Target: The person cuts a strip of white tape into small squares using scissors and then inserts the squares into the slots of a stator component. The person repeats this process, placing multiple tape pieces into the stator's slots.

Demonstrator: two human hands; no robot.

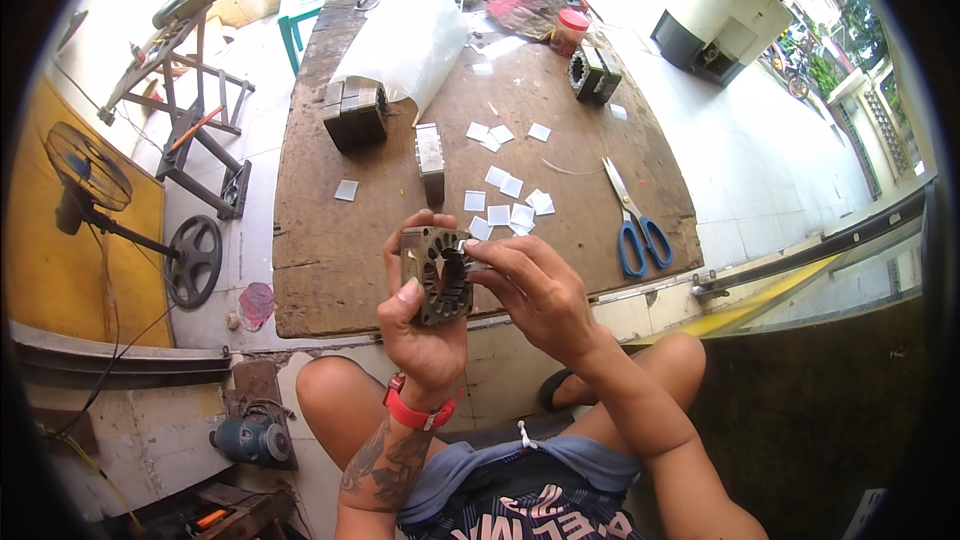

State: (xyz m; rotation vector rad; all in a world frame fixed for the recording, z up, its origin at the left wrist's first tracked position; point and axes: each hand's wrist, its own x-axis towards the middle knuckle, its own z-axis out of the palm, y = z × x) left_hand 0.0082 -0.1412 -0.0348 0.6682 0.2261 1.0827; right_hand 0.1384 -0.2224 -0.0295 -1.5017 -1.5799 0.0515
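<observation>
Stator core [430,285] at the table's [330,260] near edge looks heavy, rigid, so I'd grip its outer sides, as left hand [425,340] does; right hand [545,295] pinches narrowly at its slots, contents unclear.

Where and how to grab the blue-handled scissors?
Probably by the blue handle loops, coming from the person's side of the table: the scissors lie flat, loops toward the person, blades pointing away.
</observation>
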